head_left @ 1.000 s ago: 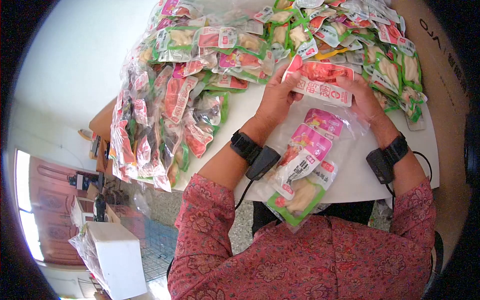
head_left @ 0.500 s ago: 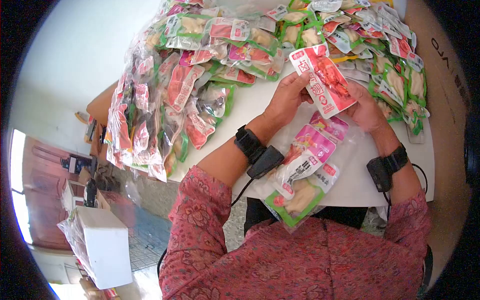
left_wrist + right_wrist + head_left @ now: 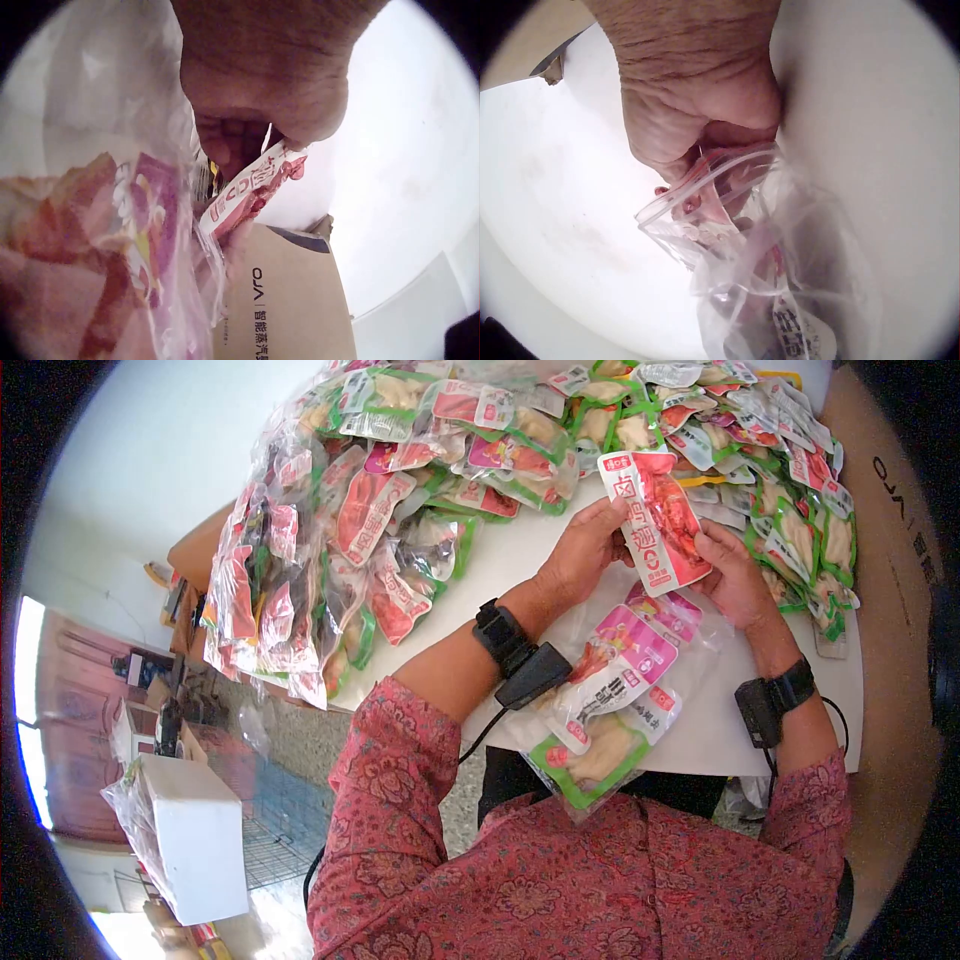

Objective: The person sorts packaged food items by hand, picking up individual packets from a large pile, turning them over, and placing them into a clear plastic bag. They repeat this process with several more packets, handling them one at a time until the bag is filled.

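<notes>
Both hands hold one red and white packet upright above the table. My left hand pinches its left edge, thumb on the front; my right hand grips its lower right side. Below them a clear zip bag lies at the table's front edge, with a pink and white packet and a green-edged packet in or under its film. In the right wrist view the bag's zip edge runs right by the right hand; whether the fingers hold it too, I cannot tell.
Filled clear bags of packets cover the table's left and back. A heap of loose-looking packets lies at the back right, beside a cardboard box. A white box stands at the lower left, off the table.
The red and white packet has turned from lying crosswise to standing upright between the hands. The left hand has shifted from its end to its left edge.
</notes>
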The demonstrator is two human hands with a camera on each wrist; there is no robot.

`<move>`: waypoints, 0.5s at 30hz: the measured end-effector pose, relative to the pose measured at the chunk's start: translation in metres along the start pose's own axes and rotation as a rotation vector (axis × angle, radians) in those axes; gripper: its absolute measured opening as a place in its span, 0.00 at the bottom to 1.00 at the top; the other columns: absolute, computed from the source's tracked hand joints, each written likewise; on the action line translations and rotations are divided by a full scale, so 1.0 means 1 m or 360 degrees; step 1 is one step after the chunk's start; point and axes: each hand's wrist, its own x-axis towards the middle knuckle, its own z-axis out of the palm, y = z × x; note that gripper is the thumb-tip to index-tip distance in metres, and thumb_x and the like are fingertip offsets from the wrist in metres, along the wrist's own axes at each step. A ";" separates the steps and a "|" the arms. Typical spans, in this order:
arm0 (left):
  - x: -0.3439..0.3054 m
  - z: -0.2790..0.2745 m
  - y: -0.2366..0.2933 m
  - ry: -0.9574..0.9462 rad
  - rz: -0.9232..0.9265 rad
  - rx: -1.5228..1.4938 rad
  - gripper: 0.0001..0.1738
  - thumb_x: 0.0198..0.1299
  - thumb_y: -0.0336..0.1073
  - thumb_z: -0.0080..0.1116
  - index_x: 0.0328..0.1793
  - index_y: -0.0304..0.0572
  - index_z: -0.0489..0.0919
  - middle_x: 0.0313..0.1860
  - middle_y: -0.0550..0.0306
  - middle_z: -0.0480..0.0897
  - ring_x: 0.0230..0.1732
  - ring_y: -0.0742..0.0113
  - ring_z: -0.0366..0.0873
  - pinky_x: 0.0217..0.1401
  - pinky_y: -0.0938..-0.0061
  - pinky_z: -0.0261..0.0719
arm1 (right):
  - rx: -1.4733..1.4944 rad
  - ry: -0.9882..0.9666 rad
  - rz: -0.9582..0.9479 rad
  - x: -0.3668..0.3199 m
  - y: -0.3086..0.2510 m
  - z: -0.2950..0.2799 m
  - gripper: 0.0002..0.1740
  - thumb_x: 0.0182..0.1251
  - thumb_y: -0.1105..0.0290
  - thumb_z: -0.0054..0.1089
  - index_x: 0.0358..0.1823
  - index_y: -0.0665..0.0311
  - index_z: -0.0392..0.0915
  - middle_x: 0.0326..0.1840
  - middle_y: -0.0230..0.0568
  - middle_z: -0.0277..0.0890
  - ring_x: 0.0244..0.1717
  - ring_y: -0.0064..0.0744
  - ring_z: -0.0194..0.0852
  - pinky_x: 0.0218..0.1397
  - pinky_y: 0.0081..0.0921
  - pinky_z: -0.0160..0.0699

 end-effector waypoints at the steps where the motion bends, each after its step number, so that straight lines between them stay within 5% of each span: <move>1: 0.000 0.000 0.000 0.0001 -0.0013 -0.0005 0.23 0.62 0.49 0.39 0.54 0.40 0.67 0.46 0.54 0.75 0.43 0.65 0.75 0.43 0.70 0.73 | 0.0000 0.0000 0.0002 0.001 0.002 -0.003 0.16 0.61 0.60 0.50 0.45 0.62 0.69 0.35 0.28 0.73 0.28 0.15 0.71 0.26 0.12 0.70; 6: 0.001 0.000 -0.001 -0.0030 -0.0033 -0.0034 0.23 0.62 0.49 0.38 0.55 0.40 0.66 0.49 0.54 0.74 0.46 0.63 0.74 0.47 0.67 0.72 | -0.0048 -0.0005 0.0013 0.001 0.004 -0.008 0.16 0.61 0.61 0.51 0.45 0.62 0.70 0.33 0.27 0.73 0.29 0.14 0.71 0.27 0.12 0.70; 8: 0.002 0.003 -0.001 0.0038 0.0006 -0.0041 0.21 0.63 0.50 0.36 0.49 0.43 0.69 0.39 0.58 0.77 0.37 0.69 0.76 0.40 0.73 0.73 | -0.0051 0.0018 0.0018 0.000 0.003 -0.005 0.16 0.61 0.61 0.51 0.45 0.62 0.70 0.33 0.27 0.73 0.29 0.15 0.71 0.28 0.12 0.70; 15: 0.001 0.004 0.001 0.0017 0.0017 0.0001 0.22 0.64 0.51 0.34 0.49 0.42 0.69 0.39 0.57 0.77 0.38 0.69 0.76 0.40 0.73 0.74 | -0.0037 0.0025 0.0010 0.000 0.002 -0.004 0.15 0.61 0.61 0.50 0.44 0.62 0.71 0.33 0.27 0.73 0.28 0.15 0.71 0.28 0.13 0.70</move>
